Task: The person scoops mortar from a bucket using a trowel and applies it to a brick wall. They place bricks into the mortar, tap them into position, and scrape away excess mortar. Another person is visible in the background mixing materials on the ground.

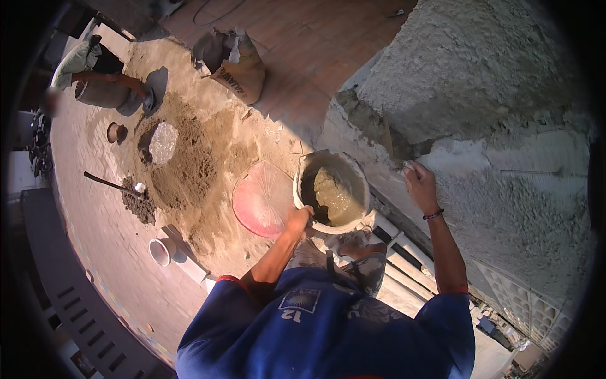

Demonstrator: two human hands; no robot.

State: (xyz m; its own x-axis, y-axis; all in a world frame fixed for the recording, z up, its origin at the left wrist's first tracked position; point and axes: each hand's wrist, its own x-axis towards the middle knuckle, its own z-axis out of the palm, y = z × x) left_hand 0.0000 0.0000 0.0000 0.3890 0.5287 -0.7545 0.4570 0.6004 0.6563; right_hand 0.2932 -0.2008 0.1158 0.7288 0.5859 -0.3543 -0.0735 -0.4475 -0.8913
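Note:
My left hand (302,220) is closed on the near left rim of a round bucket (363,205), which stands by the wall's foot. Wet grey-brown mortar (334,192) is heaped inside it. Farther right, my right hand (421,188) is raised against the rough plastered wall (480,82). Its fingers are closed round the pale end of what looks like a trowel (387,139), whose blade lies in shadow at a dark, wet-looking patch. The blade's outline is hard to make out. A red round mesh sieve (262,199) lies left of the bucket.
A torn paper sack (243,72) stands beyond the bucket. Left lie a sand heap (189,151) with a water-filled hollow, a long-handled tool (110,182) and a small pail (162,251). A person (95,66) bends over a container at far left. Pipes (404,265) run along the wall.

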